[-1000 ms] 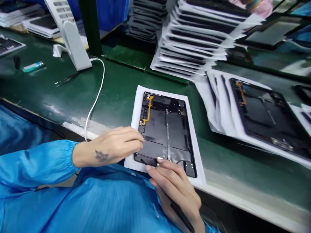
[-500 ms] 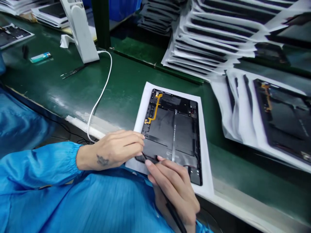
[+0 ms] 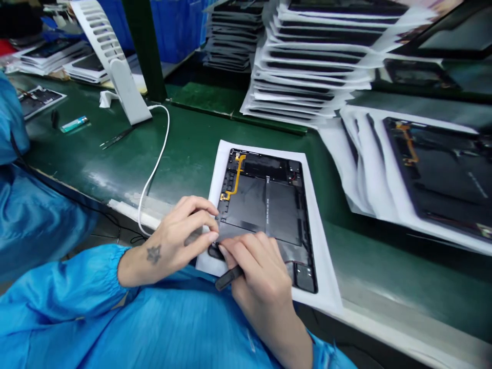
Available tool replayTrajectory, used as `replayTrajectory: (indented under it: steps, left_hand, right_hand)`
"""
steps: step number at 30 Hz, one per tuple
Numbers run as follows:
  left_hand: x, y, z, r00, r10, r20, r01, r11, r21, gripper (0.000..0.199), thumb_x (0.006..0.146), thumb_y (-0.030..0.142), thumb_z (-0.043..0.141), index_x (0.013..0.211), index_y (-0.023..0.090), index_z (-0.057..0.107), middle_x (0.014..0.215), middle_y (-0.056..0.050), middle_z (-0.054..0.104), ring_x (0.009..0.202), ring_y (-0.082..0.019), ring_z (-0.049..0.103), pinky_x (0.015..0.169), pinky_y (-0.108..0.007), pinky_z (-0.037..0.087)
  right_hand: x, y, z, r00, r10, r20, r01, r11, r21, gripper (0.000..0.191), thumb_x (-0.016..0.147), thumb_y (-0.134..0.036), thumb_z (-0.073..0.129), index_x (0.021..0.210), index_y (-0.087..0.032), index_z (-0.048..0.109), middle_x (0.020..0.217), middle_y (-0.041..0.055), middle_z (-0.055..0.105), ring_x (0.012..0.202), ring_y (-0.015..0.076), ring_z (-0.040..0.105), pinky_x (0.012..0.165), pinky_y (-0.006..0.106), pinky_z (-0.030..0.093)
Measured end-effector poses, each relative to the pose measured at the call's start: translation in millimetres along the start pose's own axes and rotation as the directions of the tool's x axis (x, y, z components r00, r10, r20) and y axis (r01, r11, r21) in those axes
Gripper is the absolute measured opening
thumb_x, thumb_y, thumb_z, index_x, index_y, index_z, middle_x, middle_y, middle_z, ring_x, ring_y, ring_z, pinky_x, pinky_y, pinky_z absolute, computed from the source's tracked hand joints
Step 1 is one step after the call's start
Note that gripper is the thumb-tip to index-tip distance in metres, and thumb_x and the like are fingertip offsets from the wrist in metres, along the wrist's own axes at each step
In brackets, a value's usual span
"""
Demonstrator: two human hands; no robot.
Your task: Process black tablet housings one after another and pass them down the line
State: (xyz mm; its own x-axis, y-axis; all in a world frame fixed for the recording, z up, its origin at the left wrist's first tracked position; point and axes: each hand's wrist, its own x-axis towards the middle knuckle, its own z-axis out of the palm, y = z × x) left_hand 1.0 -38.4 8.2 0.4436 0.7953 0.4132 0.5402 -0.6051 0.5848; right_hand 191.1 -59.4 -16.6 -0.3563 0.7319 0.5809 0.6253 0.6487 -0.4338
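a person is working at a green bench (image 3: 184, 154) with both bare hands on an opened tablet (image 3: 265, 205), which is lying back side up on a white paper sheet (image 3: 323, 251) right under the fingers. the left hand (image 3: 172, 241) is curling in from the side, its fingers (image 3: 196, 215) close together with the tips sitting at the tablet's lower left edge; i can't tell whether they are pinching it. the right hand (image 3: 261, 277) is lying across the lower edge, fingers pressed together, clasping a black pen-shaped tool (image 3: 228, 278) that is poking out below them toward the left hand, its tip hidden. the hands are nearly touching, probably steadying the tablet while the tool is working at that edge. the tablet is showing black panels, and an orange flex cable (image 3: 234, 177) is running along its upper left, well beyond the fingertips. further past the fingers, a stack of paper-wrapped tablets (image 3: 307, 72) is rising, and another opened tablet (image 3: 442, 174) is lying on paper to the right. left of the fingers, a white cable (image 3: 163, 148) is trailing from a white stand (image 3: 126, 92), with tweezers (image 3: 117, 137) lying near its foot.
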Motion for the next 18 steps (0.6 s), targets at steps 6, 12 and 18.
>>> replayTrajectory:
  steps: [6,12,18]
  left_hand:
    - [-13.9,-7.4,10.1,0.969,0.156,-0.19,-0.136,0.984,0.115,0.009,0.099,0.018,0.06,0.104,0.019,0.067,0.108,-0.009,0.063,0.118,-0.024,0.057,0.098,-0.042,0.055]
    - [-10.7,-4.3,13.9,0.967,0.171,-0.189,-0.155,0.983,0.093,0.007,0.099,0.015,0.061,0.101,0.018,0.067,0.106,-0.008,0.063,0.116,-0.023,0.059,0.097,-0.041,0.056]
    - [-10.2,-7.6,9.2,0.971,0.219,-0.093,-0.201,0.964,0.171,0.008,0.099,0.011,0.059,0.102,0.015,0.064,0.107,-0.01,0.063,0.116,-0.023,0.058,0.1,-0.04,0.055]
  right_hand:
    - [0.9,3.0,-0.1,0.999,0.055,-0.001,-0.054,0.993,0.107,0.022,0.094,-0.002,0.053,0.085,-0.021,0.06,0.076,0.0017,0.062,0.072,0.0179,0.048,0.066,0.033,0.034]
    - [1.2,2.6,0.8,0.999,0.034,-0.004,-0.034,0.996,0.086,0.024,0.093,0.001,0.052,0.084,-0.02,0.06,0.076,0.0024,0.061,0.071,0.0182,0.047,0.065,0.033,0.035]
    - [-6.6,8.7,-8.6,0.997,-0.074,0.028,0.073,0.997,0.019,0.023,0.098,-0.006,0.051,0.116,-0.014,0.065,0.099,0.0088,0.072,0.085,0.0207,0.054,0.073,0.035,0.043]
